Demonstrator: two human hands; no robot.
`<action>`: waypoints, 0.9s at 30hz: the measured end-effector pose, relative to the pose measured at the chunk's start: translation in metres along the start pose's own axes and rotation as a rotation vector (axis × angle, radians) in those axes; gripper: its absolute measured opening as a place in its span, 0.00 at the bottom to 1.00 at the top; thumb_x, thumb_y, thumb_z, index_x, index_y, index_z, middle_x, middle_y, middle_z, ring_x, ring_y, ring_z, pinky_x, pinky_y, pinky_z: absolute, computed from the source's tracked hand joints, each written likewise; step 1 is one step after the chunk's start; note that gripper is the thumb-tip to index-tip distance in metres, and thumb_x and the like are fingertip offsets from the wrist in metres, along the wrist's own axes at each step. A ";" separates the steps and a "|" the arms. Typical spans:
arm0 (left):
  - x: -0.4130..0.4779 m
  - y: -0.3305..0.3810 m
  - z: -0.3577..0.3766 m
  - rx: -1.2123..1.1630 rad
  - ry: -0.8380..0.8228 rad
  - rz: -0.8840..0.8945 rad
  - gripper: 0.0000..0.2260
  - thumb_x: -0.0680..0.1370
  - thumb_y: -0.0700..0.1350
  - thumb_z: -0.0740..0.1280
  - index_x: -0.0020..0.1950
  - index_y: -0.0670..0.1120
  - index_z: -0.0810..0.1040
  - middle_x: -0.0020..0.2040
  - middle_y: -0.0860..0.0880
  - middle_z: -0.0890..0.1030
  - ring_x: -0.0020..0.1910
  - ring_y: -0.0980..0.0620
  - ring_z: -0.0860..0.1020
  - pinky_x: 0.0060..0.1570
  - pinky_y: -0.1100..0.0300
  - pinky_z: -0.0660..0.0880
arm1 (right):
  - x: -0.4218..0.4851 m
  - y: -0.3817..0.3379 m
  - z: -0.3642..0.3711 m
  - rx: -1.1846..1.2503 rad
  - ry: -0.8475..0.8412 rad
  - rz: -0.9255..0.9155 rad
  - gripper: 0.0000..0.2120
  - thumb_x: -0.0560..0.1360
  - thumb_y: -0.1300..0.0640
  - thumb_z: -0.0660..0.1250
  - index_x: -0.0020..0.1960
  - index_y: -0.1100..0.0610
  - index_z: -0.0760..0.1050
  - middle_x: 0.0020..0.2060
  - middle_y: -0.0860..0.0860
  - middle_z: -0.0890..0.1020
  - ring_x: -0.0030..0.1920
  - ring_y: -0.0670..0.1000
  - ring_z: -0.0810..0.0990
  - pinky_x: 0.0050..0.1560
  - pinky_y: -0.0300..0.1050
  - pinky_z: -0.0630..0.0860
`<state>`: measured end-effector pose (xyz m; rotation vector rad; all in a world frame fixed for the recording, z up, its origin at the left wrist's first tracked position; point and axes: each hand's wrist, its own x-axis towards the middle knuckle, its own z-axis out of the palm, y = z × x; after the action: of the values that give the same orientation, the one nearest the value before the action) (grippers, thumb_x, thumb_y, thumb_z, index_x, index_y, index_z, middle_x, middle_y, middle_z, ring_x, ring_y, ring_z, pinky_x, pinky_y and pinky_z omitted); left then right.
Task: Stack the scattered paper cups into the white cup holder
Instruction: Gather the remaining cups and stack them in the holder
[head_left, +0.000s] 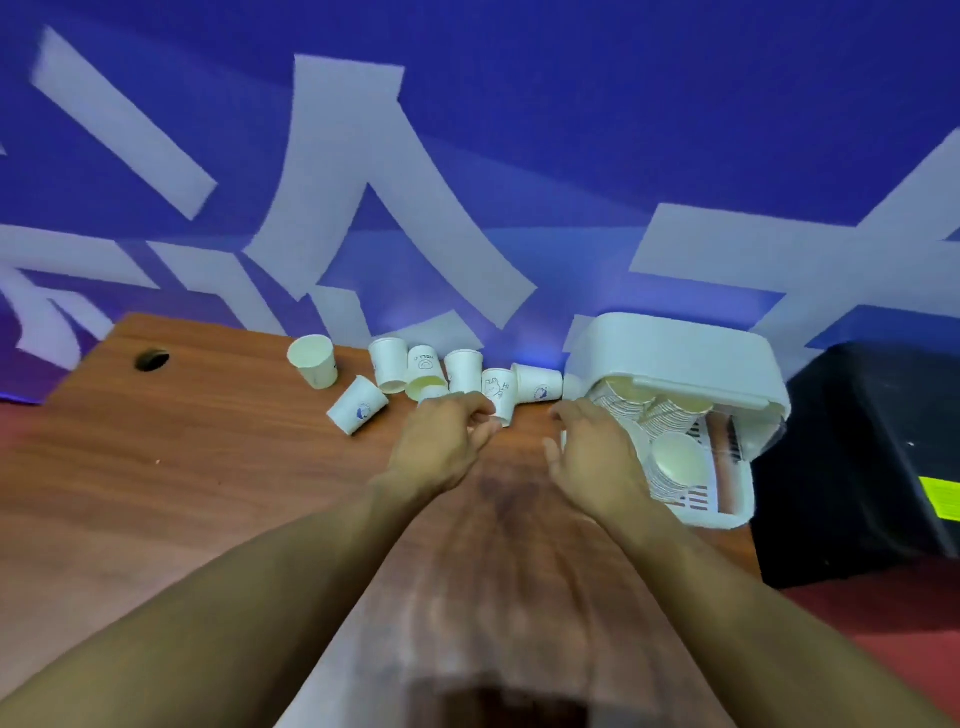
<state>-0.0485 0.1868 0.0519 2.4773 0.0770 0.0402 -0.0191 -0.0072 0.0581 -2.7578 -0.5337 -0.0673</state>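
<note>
Several white paper cups lie scattered along the far edge of the wooden table (208, 467), some upright like one cup (312, 359), some tipped like another (357, 412). My left hand (447, 436) reaches among them, and its curled fingers and thumb pinch the base of a printed paper cup (500, 388). A second cup (432, 391) is partly hidden behind that hand. The white cup holder (675, 353) lies at the right with stacks of cups (670, 415) inside. My right hand (592, 449) hovers just left of the holder, fingers loosely curled and holding nothing I can see.
A blue wall with white shapes rises directly behind the table. A round cable hole (151, 359) sits at the far left of the tabletop. A black box (872, 457) stands right of the holder, beyond the table's edge, over red floor.
</note>
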 end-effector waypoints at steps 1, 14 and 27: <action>-0.005 -0.010 -0.012 -0.005 0.027 -0.014 0.09 0.77 0.54 0.67 0.54 0.54 0.80 0.48 0.58 0.83 0.50 0.55 0.80 0.51 0.52 0.77 | 0.003 -0.016 0.004 0.005 -0.021 -0.035 0.15 0.72 0.54 0.67 0.58 0.56 0.75 0.52 0.52 0.78 0.54 0.55 0.76 0.54 0.49 0.73; -0.042 -0.169 -0.118 -0.045 0.183 -0.294 0.08 0.77 0.52 0.67 0.54 0.55 0.81 0.48 0.58 0.83 0.48 0.56 0.79 0.46 0.59 0.73 | 0.045 -0.182 0.085 0.008 -0.260 -0.163 0.14 0.74 0.49 0.66 0.58 0.53 0.74 0.53 0.50 0.78 0.54 0.54 0.77 0.50 0.47 0.75; 0.045 -0.286 -0.118 -0.116 0.054 -0.167 0.11 0.77 0.48 0.67 0.59 0.51 0.79 0.59 0.53 0.76 0.56 0.52 0.76 0.51 0.59 0.71 | 0.126 -0.237 0.159 0.015 -0.300 0.191 0.22 0.72 0.51 0.70 0.64 0.57 0.73 0.58 0.55 0.76 0.59 0.57 0.74 0.57 0.51 0.73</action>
<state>-0.0226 0.4873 -0.0310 2.3460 0.2962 0.0385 0.0072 0.2973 -0.0042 -2.8044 -0.3374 0.3979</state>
